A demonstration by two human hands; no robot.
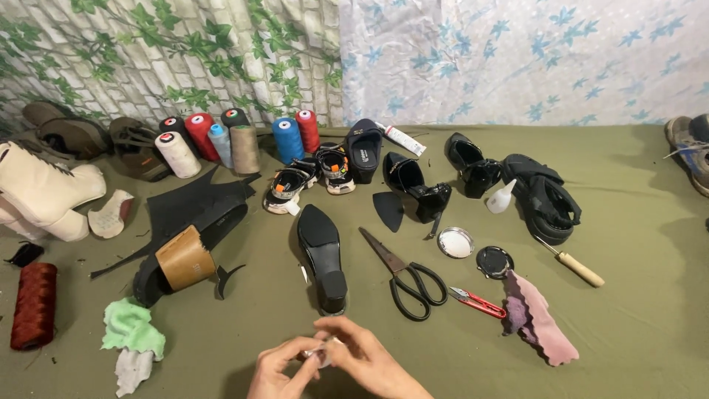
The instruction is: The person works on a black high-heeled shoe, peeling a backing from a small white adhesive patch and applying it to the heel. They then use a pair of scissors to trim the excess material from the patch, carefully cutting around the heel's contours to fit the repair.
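Observation:
At the bottom middle my left hand [281, 367] and my right hand [365, 360] meet, fingertips pinched together on a small whitish item [319, 353] that is mostly hidden by the fingers. Just beyond them lies a black shoe [322, 255] sole up, its block heel towards me. Black-handled scissors [402, 273] lie to its right, and small red thread snips [478, 302] beside those.
Olive cloth covers the floor. Several thread cones [221, 140] stand at the back. Black heels and sandals [473, 181], an open round tin [456, 242] and its lid [494, 261], an awl [572, 263], pink cloth [539, 321], green rag [133, 329], a boot [177, 255], dark red thread spool [33, 304].

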